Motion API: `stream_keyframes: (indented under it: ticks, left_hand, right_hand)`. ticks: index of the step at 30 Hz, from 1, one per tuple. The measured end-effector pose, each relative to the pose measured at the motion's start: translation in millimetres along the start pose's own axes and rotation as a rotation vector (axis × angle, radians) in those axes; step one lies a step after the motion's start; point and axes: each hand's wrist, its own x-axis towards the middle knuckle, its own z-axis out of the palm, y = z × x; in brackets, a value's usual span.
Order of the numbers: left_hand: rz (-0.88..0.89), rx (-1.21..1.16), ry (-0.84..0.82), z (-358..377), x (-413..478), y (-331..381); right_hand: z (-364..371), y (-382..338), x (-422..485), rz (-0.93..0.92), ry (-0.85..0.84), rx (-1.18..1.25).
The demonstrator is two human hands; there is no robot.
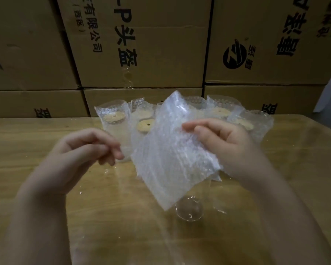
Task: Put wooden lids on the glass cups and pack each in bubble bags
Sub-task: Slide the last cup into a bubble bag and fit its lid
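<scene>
Bubble bag point(170, 150) is pinched in the right hand point(224, 142) above the tabletop point(27, 140). The left hand point(84, 150), fingers curled on nothing, is just left. A cup point(189, 209) stands beneath, nearer the right.

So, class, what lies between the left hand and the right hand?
In the head view, the bubble bag, which the right hand grips, hangs between it and the left hand; bagged cups stand behind.

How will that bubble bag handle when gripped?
Probably floppy: the bubble bag sags and creases below the right hand pinching its upper edge. Likely very light, since one pinch carries it. Its glossy film may be slippery.
</scene>
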Motion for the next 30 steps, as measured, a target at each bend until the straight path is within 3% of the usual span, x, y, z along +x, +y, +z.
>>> stream_keyframes:
  ticks: [6, 10, 15, 19, 23, 25, 28, 30]
  left_hand:
    - [-0.275, 0.211, -0.092, 76, 32, 26]
    - [-0.342, 0.308, -0.005, 94, 41, 34]
    - [-0.37, 0.426, 0.292, 106, 43, 36]
    - [-0.383, 0.368, 0.303, 108, 44, 38]
    - [-0.326, 0.111, 0.252, 106, 45, 43]
    - [-0.345, 0.098, 0.235, 105, 43, 46]
    - [-0.382, 0.262, 0.252, 102, 39, 48]
    - [-0.404, 0.457, 0.315, 98, 35, 48]
  right_hand:
    - [17, 6, 2, 0.013, -0.06, -0.005]
    - [23, 4, 0, -0.035, -0.076, -0.027]
    - [36, 0, -4, -0.111, -0.09, -0.077]
    - [41, 3, -3, -0.089, -0.096, -0.099]
    - [39, 5, -1, -0.068, 0.077, -0.064]
    - [35, 6, 0, -0.041, 0.137, -0.067]
    - [27, 8, 0, -0.032, 0.205, -0.144]
    - [21, 8, 1, -0.075, 0.288, -0.374]
